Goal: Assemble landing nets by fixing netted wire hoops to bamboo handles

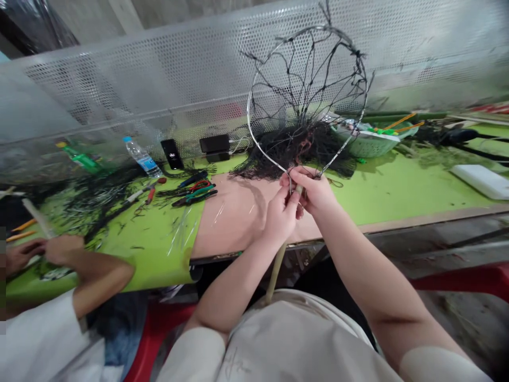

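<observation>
Both hands are closed at the neck of a hand net (249,114), where its wire hoop meets a wooden handle (277,268). My left hand (281,212) grips the handle and wire ends from the left. From the right, my right hand (314,192) presses fingers on the same joint, touching the left. The hoop stands upright above the hands, with black netting (306,87) knotted around its rim. Behind it lies a heap of black mesh (274,146). The handle runs down toward my lap. Fingers hide the exact joint.
Pliers (194,196) lie left on the green table cover (382,204). Behind are a water bottle (142,157), green bottle (81,158), phone (172,154) and black box (215,146). A green basket (369,143) and white box (483,181) stand right. A co-worker's arm (99,273) is at left.
</observation>
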The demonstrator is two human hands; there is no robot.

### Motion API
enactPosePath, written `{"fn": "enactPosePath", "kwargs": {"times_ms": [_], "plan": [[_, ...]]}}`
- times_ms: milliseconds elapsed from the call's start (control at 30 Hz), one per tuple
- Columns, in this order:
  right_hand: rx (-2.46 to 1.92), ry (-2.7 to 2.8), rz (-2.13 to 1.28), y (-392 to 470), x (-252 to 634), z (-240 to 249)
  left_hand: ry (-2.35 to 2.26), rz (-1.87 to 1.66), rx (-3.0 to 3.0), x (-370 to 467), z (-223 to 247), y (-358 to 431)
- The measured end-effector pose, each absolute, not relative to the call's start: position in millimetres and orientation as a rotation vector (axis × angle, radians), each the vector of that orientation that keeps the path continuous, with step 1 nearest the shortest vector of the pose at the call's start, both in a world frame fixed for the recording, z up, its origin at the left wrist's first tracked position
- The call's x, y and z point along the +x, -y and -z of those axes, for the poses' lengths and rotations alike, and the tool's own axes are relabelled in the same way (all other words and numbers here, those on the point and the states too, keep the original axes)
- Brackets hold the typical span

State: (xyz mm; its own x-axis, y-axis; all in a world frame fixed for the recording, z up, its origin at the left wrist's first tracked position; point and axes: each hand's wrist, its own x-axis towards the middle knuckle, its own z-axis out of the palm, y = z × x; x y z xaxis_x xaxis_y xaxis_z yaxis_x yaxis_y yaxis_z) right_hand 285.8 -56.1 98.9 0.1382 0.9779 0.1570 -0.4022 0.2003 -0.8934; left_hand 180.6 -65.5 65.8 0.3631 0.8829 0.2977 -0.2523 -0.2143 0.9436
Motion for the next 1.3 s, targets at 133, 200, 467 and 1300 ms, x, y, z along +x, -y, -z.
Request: {"fn": "enactPosePath", "kwargs": {"times_ms": [133, 200, 467, 1300], "plan": [[-0.8, 0.897, -1.156, 56.6, 283.4, -100.3, -0.603, -1.19, 1.247, 181.9, -58.6, 62.5], [-0.811, 0.887, -1.104, 56.3, 281.1, -100.2, -0.621, -1.208, 1.215, 182.0, -56.2, 60.9], [-0.805, 0.925, -0.998, 51.0, 274.7, -89.6, -0.609, -1.163, 1.228, 184.4, -53.3, 50.6], [-0.672, 0.818, -1.251, 35.0, 278.7, -93.0, -0.966, -1.347, 1.651, 179.8, -49.7, 54.8]]}}
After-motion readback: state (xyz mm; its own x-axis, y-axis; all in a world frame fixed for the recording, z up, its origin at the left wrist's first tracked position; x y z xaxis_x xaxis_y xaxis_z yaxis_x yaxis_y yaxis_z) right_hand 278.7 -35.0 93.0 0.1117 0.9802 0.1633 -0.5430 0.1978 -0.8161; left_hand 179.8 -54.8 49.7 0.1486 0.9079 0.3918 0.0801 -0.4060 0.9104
